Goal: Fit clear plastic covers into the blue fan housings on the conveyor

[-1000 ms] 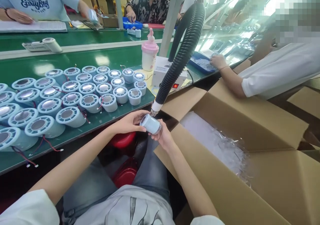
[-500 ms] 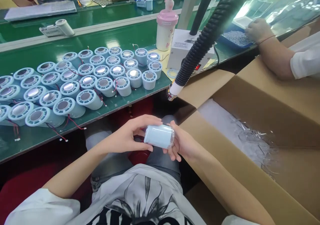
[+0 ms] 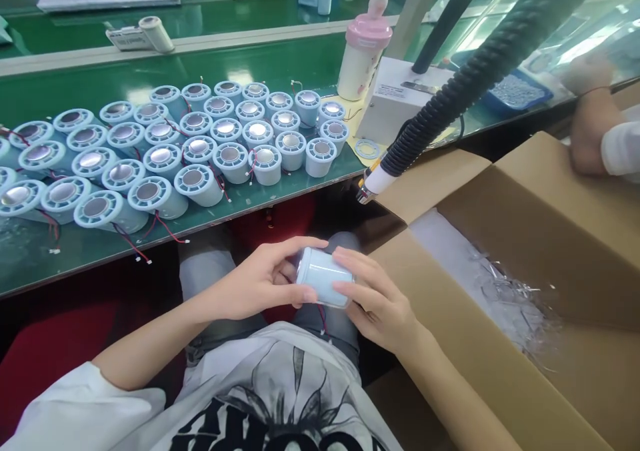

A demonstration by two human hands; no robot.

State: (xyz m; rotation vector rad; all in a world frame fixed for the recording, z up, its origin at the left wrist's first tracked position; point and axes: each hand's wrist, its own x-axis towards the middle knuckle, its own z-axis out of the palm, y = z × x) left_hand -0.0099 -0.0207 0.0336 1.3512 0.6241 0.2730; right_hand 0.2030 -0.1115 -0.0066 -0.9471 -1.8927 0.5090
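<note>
Above my lap I hold a light-blue cylindrical motor-like part [image 3: 324, 276], lying on its side, with a glossy clear layer around it. My left hand [image 3: 280, 274] grips its left end, thumb below and fingers over the top. Around the right end is my right hand [image 3: 383, 297], its fingers laid across the part's front. Thin red wires [image 3: 323, 317] with a small white connector hang below it. On the green bench to the left stand several similar blue cylinders [image 3: 150, 194] in rows, with round metallic tops and red-and-black leads.
A black corrugated hose [image 3: 445, 111] with a metal tip angles down beside a white machine [image 3: 395, 94]. An open cardboard box [image 3: 480, 344] holding clear plastic pieces is at my right. A pink-lidded cup [image 3: 357, 57] stands on the bench. Another person's arm [image 3: 593, 124] shows at far right.
My right hand has moved from supporting the part's right end to wrapping its fingers over the front. Red wires now show beneath. The whole view has shifted, so the bench appears farther right.
</note>
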